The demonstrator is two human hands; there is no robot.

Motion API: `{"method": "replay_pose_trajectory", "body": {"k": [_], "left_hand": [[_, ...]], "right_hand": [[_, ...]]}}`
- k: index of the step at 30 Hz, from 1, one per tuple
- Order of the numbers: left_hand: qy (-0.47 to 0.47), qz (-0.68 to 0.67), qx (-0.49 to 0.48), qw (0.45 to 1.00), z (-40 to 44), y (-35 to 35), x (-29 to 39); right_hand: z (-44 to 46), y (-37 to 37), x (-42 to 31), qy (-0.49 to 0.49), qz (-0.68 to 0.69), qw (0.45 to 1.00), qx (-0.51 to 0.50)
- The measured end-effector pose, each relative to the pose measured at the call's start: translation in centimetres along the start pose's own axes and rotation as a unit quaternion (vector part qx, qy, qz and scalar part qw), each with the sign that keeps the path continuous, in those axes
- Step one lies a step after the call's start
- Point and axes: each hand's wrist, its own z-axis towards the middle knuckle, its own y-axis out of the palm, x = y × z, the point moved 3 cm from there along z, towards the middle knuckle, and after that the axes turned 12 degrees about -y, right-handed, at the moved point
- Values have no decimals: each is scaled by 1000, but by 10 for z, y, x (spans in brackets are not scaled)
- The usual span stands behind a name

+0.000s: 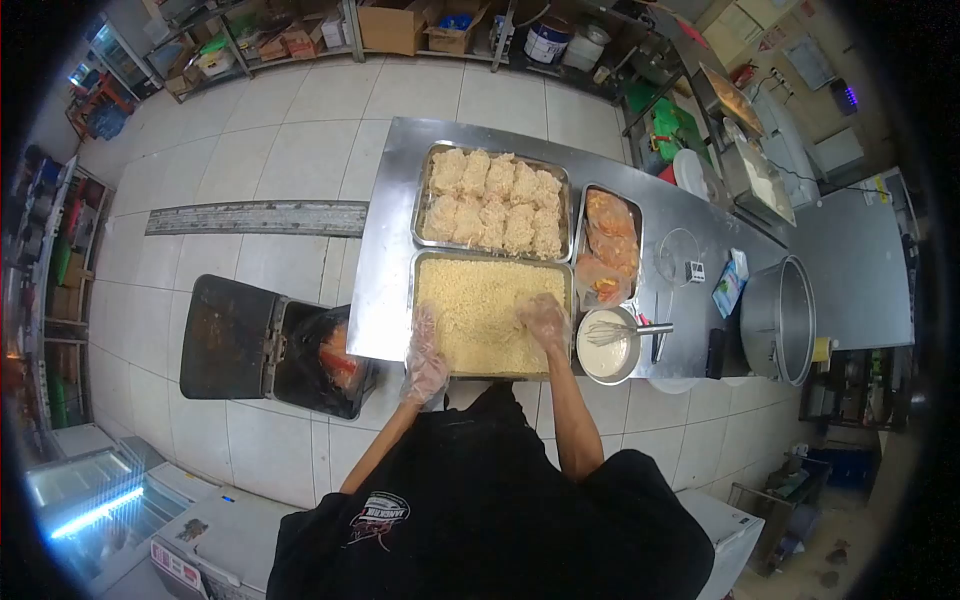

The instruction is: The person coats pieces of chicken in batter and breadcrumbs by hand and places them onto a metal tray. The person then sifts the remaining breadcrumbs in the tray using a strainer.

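Observation:
A metal tray of pale yellow breadcrumbs (pixel 470 300) lies at the table edge in front of me. My left hand (pixel 427 358), in a clear plastic glove, rests along the tray's left side with its fingers stretched out. At the right part of the same tray, my right hand (pixel 545 318), also gloved, is down at the crumbs with its fingers curled in. What it may hold is hidden. Just beyond is a second tray (pixel 423 235) with two rows of crumb-coated pieces (pixel 493 205). A bowl of white batter (pixel 600 358) with a whisk (pixel 640 329) stands right of my right hand.
A narrow tray (pixel 637 215) of orange-coloured raw pieces (pixel 611 235) sits on the steel table (pixel 388 250). Farther right are a small digital scale (pixel 695 271), a blue-white packet (pixel 731 284) and a large pot (pixel 778 322). An open bin (pixel 230 335) stands left of the table.

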Motion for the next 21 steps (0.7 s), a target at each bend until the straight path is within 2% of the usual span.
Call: {"method": "replay_pose_trajectory", "body": {"k": [1,2,4,7,9,11,15,16,18,19,20,21], "left_hand": [[-11,-8,-5,1000,2,-3,-5],[-7,-11,-3,1000,6,-8,-9],[31,-16,8,999,11,-21,-11],[8,5,-5,1000,24,-50,0],[24,2,2,1000,27,-51,-10],[42,-2,15,999,31,-50,-17],[35,-17,-19,999,39,-55,-10],[40,-47,-32,998,40,-57,-6],[45,-73,-45,995,43,-60,3],[42,-71,-47,996,44,-63,10],[38,-68,-51,996,43,-66,17],[38,-64,-55,996,41,-70,26]], "right_hand": [[0,-14,-17,-60,-6,995,78],[0,-28,-35,-64,-9,995,81],[-1,-55,-76,-54,-86,995,10],[-2,-73,-75,-57,-64,994,62],[5,-77,-67,-89,-98,988,79],[21,-74,-57,-37,-60,991,113],[85,-37,-61,-33,26,984,175],[97,-23,-68,-27,283,926,249],[119,13,-50,-17,521,797,304],[128,53,-12,-17,214,941,263],[127,80,8,-12,-118,975,188],[117,81,3,-6,-116,975,189]]}}
